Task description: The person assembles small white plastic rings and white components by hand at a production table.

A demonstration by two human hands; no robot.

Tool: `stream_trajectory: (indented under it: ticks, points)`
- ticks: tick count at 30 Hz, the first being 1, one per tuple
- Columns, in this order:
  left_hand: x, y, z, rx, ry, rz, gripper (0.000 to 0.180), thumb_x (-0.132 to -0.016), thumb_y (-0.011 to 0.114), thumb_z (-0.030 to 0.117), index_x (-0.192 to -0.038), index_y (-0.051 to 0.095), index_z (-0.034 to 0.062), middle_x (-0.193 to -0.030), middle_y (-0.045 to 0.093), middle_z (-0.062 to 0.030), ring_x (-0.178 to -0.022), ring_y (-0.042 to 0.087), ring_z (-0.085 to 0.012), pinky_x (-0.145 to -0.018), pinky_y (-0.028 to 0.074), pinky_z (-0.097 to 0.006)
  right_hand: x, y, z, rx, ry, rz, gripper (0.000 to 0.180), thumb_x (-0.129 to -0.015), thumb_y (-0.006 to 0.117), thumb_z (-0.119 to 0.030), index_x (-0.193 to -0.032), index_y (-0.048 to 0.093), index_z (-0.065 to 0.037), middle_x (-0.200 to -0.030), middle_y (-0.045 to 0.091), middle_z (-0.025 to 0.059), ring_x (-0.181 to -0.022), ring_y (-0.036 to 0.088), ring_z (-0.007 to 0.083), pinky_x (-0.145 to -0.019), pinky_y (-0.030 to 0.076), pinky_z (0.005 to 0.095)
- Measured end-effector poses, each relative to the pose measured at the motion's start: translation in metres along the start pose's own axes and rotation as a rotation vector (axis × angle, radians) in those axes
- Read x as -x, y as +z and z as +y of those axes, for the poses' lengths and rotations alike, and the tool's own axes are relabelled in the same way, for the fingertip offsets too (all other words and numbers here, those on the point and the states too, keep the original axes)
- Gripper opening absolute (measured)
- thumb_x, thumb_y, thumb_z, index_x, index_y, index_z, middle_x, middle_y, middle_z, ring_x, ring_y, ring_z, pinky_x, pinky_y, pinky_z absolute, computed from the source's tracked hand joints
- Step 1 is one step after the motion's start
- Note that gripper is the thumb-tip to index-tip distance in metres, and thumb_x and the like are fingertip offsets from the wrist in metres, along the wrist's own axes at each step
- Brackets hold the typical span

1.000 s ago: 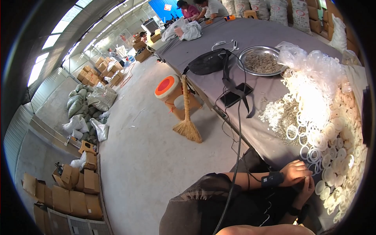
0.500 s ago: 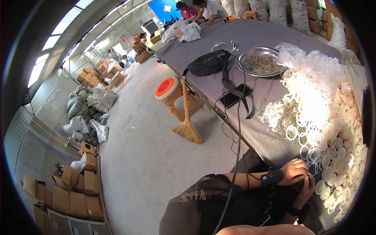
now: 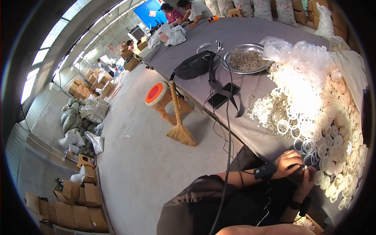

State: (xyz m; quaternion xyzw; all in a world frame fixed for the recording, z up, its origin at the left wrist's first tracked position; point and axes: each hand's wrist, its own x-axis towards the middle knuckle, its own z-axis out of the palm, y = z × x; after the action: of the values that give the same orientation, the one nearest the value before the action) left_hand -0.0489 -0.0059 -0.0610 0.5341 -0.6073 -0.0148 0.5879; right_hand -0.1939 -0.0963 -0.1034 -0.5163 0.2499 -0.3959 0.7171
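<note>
At the table's near edge, my left hand (image 3: 289,162) is closed, its fingers curled and its fingertips close to my right hand; what it holds, if anything, is hidden. My right hand (image 3: 306,183) pinches a small white piece (image 3: 306,167) at its fingertips, too small to name. Both wrists carry dark bands. Beside the hands lie white plastic rings (image 3: 308,147) and a heap of cream-coloured discs (image 3: 333,166). Beyond them, small white and metallic bits (image 3: 270,113) are scattered on the grey tabletop (image 3: 250,135).
A metal bowl of small brownish parts (image 3: 246,62), clear plastic bags (image 3: 297,58), a black waist bag (image 3: 194,66) and a phone (image 3: 223,96) occupy the table. A black cable (image 3: 228,141) hangs near my left arm. A broom (image 3: 180,133) leans against a stool (image 3: 158,94). Other people work far off.
The view has shifted, so the table and floor things appear further left. My hands stay close together; a small white piece now shows at the right fingertips.
</note>
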Motion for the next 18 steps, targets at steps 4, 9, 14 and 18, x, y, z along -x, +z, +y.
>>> stream_trajectory:
  ticks: [4,9,14,18]
  points:
    - [0.000,0.002,-0.003,0.025,-0.029,0.018,0.018,-0.071,0.062,-0.002,-0.088,0.058,0.0047,-0.090,0.057,-0.0074,-0.084,0.054,-0.0258,-0.074,0.042,-0.034,-0.004,-0.005,0.000,0.085,-0.037,0.035,0.012,-0.086,0.054,-0.006,-0.096,0.054,-0.002,-0.084,0.054,0.0023,-0.073,0.051,0.0085,-0.067,0.042,0.0206]
    - [-0.001,0.009,-0.006,0.005,0.006,-0.037,0.018,-0.071,0.062,-0.001,-0.087,0.058,0.0056,-0.091,0.056,-0.0075,-0.086,0.053,-0.0256,-0.074,0.041,-0.034,-0.008,-0.009,0.002,0.220,-0.093,-0.064,0.012,-0.087,0.054,-0.010,-0.096,0.056,-0.003,-0.085,0.055,0.0013,-0.075,0.050,0.0081,-0.069,0.041,0.0206]
    - [-0.003,0.010,-0.008,0.021,-0.004,-0.050,0.017,-0.072,0.062,0.000,-0.087,0.058,0.0059,-0.090,0.055,-0.0075,-0.086,0.053,-0.0257,-0.075,0.041,-0.034,-0.007,-0.010,0.000,0.210,-0.055,-0.036,0.012,-0.088,0.052,-0.008,-0.098,0.055,-0.002,-0.089,0.054,0.0018,-0.080,0.051,0.0089,-0.073,0.042,0.0209]
    - [0.000,0.008,-0.009,0.005,-0.016,-0.058,0.017,-0.071,0.062,0.000,-0.087,0.058,0.0060,-0.090,0.055,-0.0074,-0.086,0.053,-0.0256,-0.075,0.041,-0.034,-0.006,-0.012,0.007,0.191,-0.053,-0.038,0.013,-0.089,0.051,-0.007,-0.099,0.054,-0.002,-0.091,0.054,0.0019,-0.081,0.050,0.0094,-0.074,0.042,0.0211]
